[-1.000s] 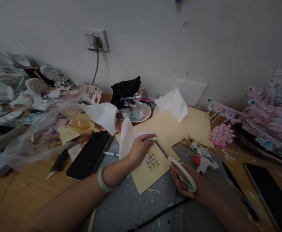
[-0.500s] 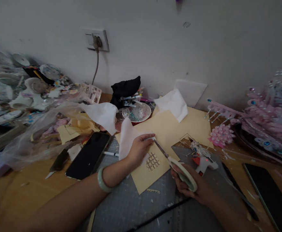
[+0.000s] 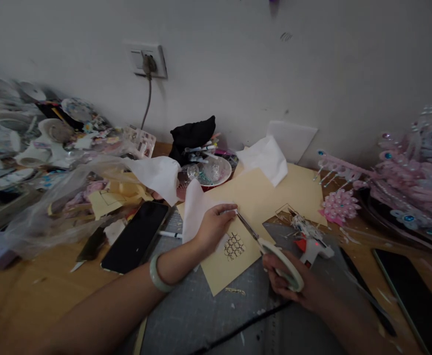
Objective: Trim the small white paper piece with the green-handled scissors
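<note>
My right hand (image 3: pixel 288 281) grips scissors (image 3: pixel 258 240) by their pale handles. The blades point up and left, with their tips at the fingertips of my left hand (image 3: pixel 216 224). Pinched between my left thumb and fingers is a small white piece (image 3: pixel 235 211), mostly hidden by the fingers. Beneath the hands lies a cream sheet (image 3: pixel 216 281) bearing a cluster of drawn dark circles (image 3: pixel 234 246). White cloth-like material (image 3: pixel 194 209) sits behind and under my left hand. A light bangle (image 3: pixel 157 276) circles my left wrist.
A grey cutting mat (image 3: pixel 186 315) covers the table's front. Phones lie left (image 3: pixel 136 239) and right (image 3: pixel 412 296). A white glue gun (image 3: pixel 315 250) is right of the scissors, near a pink beaded flower (image 3: pixel 340 206). A dish of beads (image 3: pixel 216 172) stands behind.
My hands stay in nearly the same place. The scissors and my right hand have shifted very slightly; the white piece remains at my left fingertips.
</note>
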Demonstrator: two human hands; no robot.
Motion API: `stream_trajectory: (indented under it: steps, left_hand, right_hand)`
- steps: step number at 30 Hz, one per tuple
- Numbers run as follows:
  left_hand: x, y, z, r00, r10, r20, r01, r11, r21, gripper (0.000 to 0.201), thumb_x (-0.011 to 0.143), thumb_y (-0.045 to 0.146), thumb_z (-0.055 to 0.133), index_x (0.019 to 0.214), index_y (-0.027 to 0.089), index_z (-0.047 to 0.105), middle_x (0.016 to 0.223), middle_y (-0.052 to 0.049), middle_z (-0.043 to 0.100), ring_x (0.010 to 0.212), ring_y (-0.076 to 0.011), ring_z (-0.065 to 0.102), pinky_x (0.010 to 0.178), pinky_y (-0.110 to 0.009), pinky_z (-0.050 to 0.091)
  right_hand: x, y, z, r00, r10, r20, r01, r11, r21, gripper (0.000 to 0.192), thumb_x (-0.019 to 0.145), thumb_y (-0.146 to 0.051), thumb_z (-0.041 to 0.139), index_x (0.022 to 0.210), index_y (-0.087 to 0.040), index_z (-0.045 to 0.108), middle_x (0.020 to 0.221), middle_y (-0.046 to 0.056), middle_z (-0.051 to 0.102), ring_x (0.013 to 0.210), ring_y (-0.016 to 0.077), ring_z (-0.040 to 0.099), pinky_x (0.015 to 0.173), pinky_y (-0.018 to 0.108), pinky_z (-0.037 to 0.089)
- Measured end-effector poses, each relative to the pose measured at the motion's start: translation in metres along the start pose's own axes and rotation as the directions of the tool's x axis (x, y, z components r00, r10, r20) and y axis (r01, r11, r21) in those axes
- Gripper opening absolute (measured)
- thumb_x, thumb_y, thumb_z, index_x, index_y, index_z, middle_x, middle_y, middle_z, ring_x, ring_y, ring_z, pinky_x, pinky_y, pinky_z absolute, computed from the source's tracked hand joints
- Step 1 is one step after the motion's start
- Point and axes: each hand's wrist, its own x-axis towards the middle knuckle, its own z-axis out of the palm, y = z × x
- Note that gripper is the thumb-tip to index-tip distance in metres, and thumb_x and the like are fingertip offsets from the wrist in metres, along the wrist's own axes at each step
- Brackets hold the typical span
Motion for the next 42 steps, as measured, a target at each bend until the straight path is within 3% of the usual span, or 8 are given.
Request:
stream_trajectory:
  steps: [13,24,31,35,38,40,42]
  left_hand:
    - [-0.001,0.002,0.002,1.0,-0.004,-0.01,0.003,1.0,-0.027,0.023,0.056,0.019,0.07,0.078,0.013,0.065,0.066,-0.002,0.064,0.06,-0.0109,0.056,0.059,-0.023,0.041]
    - [0.0,0.001,0.0,1.0,-0.003,0.006,0.003,1.0,-0.011,0.025,0.058,0.019,0.069,0.081,0.013,0.064,0.064,-0.002,0.063,0.06,-0.0112,0.056,0.058,-0.022,0.04]
    - [0.0,0.0,0.001,1.0,0.024,0.018,-0.024,1.0,0.015,0.024,0.058,0.021,0.067,0.079,0.014,0.06,0.062,0.0,0.059,0.057,-0.01,0.053,0.056,-0.021,0.039]
    - [-0.001,0.0,0.0,0.998,0.054,0.027,-0.054,0.999,-0.005,0.033,0.057,0.018,0.065,0.088,0.018,0.054,0.063,0.002,0.058,0.06,-0.0125,0.056,0.06,-0.024,0.042]
    - [-0.004,0.001,-0.001,0.998,0.058,0.006,-0.059,0.997,0.05,0.044,0.058,0.017,0.064,0.1,0.018,0.052,0.069,0.0,0.059,0.063,-0.0144,0.057,0.062,-0.026,0.044]
    - [-0.007,0.002,-0.001,0.997,0.073,-0.009,-0.072,0.992,0.102,0.053,0.058,0.017,0.064,0.109,0.018,0.049,0.073,-0.001,0.059,0.063,-0.0146,0.056,0.061,-0.026,0.044]
    - [-0.01,0.004,-0.001,0.994,0.113,0.0,-0.111,0.978,0.174,0.061,0.058,0.015,0.063,0.116,0.02,0.046,0.082,-0.002,0.058,0.065,-0.0147,0.056,0.06,-0.026,0.044]
  right_hand:
    - [0.001,-0.003,0.002,0.999,0.048,-0.011,-0.048,0.999,0.024,0.043,0.057,-0.05,0.068,0.06,-0.017,0.041,0.036,-0.01,0.035,0.025,-0.0004,0.021,0.022,0.011,0.015]
    - [0.001,-0.002,0.001,0.999,0.035,-0.006,-0.035,0.999,0.035,0.038,0.06,-0.043,0.069,0.059,-0.017,0.04,0.039,-0.01,0.037,0.026,0.0006,0.024,0.023,0.012,0.014]
    - [0.004,0.001,-0.002,0.999,0.023,0.034,-0.026,0.998,0.063,0.037,0.062,-0.045,0.066,0.062,-0.017,0.042,0.038,-0.01,0.037,0.026,0.0009,0.023,0.023,0.013,0.013]
    - [0.001,0.003,-0.004,0.996,0.007,0.086,-0.015,0.996,0.087,0.038,0.068,-0.053,0.057,0.064,-0.017,0.044,0.039,-0.009,0.039,0.024,0.0012,0.024,0.025,0.014,0.012]
    - [-0.007,-0.002,-0.004,0.989,-0.008,0.146,-0.001,0.998,0.066,0.041,0.073,-0.057,0.049,0.066,-0.017,0.045,0.042,-0.007,0.043,0.026,0.0029,0.032,0.029,0.016,0.022]
    - [-0.012,-0.01,-0.002,0.986,-0.035,0.162,0.03,0.999,0.036,0.048,0.072,-0.064,0.045,0.071,-0.016,0.049,0.052,-0.003,0.051,0.037,0.0071,0.046,0.04,0.021,0.035]
    - [-0.012,-0.019,0.003,0.987,-0.13,0.09,0.135,0.989,-0.056,0.047,0.067,-0.063,0.052,0.074,-0.016,0.051,0.06,0.0,0.057,0.05,0.0113,0.054,0.049,0.025,0.041]
